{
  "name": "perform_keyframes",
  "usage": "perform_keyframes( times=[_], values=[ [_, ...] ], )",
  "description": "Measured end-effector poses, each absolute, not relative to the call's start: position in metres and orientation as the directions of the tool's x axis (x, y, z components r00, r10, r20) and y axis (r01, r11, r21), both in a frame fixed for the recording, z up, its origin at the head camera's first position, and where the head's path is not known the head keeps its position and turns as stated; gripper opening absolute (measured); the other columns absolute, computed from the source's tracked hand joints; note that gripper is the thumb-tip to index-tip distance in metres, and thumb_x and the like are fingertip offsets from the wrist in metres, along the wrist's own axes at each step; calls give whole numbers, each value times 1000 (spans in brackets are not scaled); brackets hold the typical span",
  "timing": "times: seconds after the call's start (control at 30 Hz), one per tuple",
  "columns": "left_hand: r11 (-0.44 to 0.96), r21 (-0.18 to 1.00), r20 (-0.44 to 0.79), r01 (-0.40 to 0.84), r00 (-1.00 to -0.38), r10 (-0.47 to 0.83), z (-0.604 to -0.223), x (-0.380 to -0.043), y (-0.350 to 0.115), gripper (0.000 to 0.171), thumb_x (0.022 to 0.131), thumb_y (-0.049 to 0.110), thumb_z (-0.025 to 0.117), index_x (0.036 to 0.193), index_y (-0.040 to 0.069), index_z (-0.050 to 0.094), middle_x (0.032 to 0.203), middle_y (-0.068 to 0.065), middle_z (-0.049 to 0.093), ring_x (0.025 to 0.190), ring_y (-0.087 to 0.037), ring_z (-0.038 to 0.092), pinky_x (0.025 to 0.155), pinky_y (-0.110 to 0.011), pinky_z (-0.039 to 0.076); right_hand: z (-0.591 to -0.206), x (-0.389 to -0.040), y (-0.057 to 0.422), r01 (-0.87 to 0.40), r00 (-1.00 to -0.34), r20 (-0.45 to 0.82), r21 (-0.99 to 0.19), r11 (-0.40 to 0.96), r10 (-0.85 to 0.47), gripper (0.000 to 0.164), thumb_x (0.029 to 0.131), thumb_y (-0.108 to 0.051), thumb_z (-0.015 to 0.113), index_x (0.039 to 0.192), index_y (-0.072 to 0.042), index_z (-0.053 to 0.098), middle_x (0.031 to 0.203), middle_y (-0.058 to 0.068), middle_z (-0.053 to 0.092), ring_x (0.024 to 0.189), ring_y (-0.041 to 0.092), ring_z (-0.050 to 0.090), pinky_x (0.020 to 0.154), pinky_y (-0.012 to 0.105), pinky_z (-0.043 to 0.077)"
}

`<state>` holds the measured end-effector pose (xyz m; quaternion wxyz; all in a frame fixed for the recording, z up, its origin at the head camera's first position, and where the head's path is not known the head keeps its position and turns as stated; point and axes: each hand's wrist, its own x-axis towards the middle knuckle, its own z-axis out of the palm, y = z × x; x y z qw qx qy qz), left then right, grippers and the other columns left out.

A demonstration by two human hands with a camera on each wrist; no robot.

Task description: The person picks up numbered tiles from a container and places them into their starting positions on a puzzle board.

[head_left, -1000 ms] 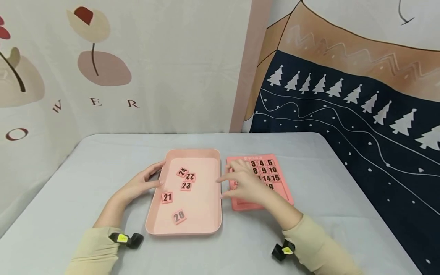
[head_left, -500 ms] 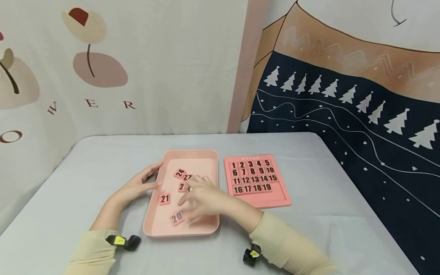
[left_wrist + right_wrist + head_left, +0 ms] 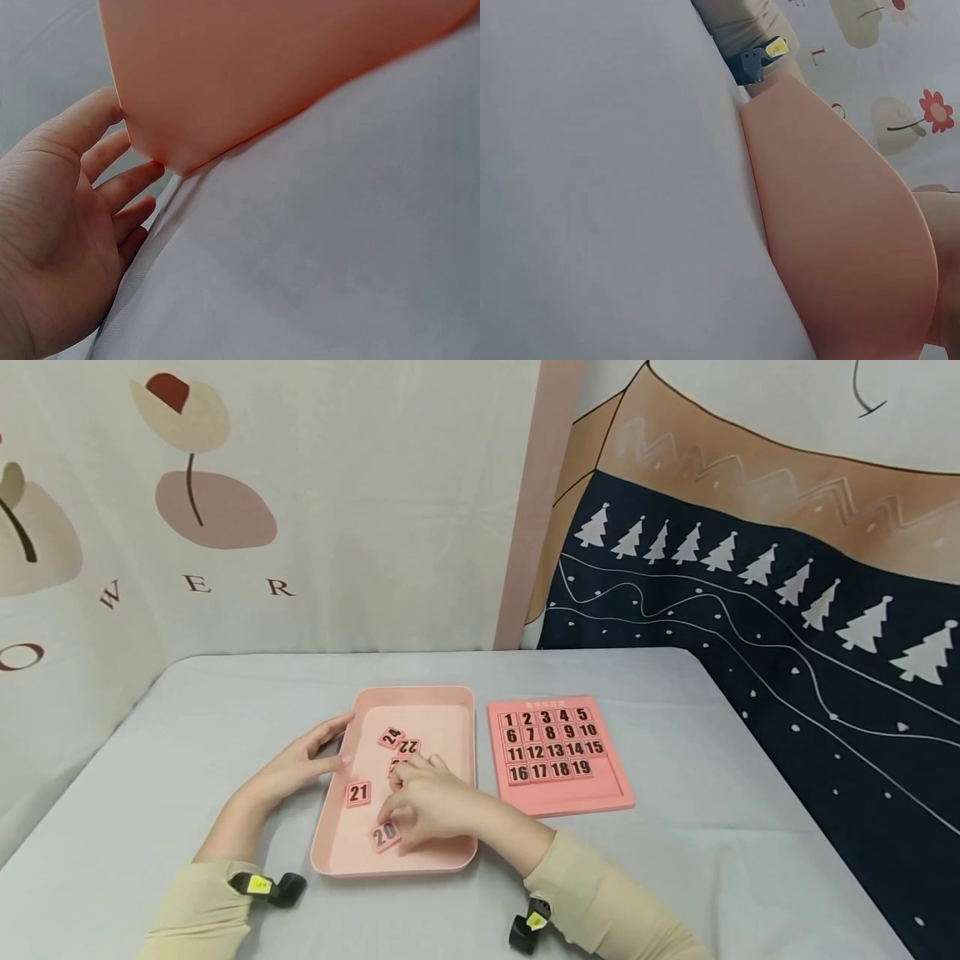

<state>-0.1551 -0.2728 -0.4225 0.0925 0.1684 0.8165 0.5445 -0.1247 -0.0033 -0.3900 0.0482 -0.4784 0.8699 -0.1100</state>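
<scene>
My right hand [image 3: 435, 802] reaches into the pink tray [image 3: 446, 710], its index finger and thumb pinching the edges of the number 20 tile [image 3: 384, 837], which lies on the tray floor. Other pink number tiles lie there too: 21 [image 3: 358, 793], 22 [image 3: 409, 747] and 24 [image 3: 391, 737]. Another tile near 22 is mostly hidden by the right fingers. My left hand [image 3: 300, 768] touches the tray's left side with extended fingers; the left wrist view shows the fingertips against the tray's outer wall [image 3: 202, 82]. In the right wrist view the tray wall [image 3: 840, 217] hides most of the right hand.
Right of the tray lies a pink number puzzle board [image 3: 570, 797], with tiles 1 to 19 in rows and a bare strip along its bottom. A pale cloth covers the table [image 3: 697, 760]. Printed curtains [image 3: 397, 527] hang behind it.
My right hand has moved left from over the puzzle board into the tray and come down to the number 20 tile. The left hand has stayed at the tray's left side.
</scene>
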Motion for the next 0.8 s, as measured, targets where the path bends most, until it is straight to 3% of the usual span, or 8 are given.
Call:
perform_keyframes(
  times=[0.33,0.8],
  values=[
    [351,920,30,172,-927,375,-421,-155,-273,71,91,15,65,150,3,26,153,-21,24,140,-40,16,111,-59,11,-393,-125,-4,-816,-546,55,-262,516,-836,35,61,-51,83,91,-36,73,97,-14,46,99,5,36,80,21,28],
    [344,921,40,182,-923,382,-421,-154,-273,70,91,13,64,151,6,27,154,-18,24,141,-37,18,112,-55,11,-368,-124,26,-796,-576,174,-343,499,-799,32,67,-39,84,96,-30,73,99,-12,46,95,6,35,86,26,31]
  ],
)
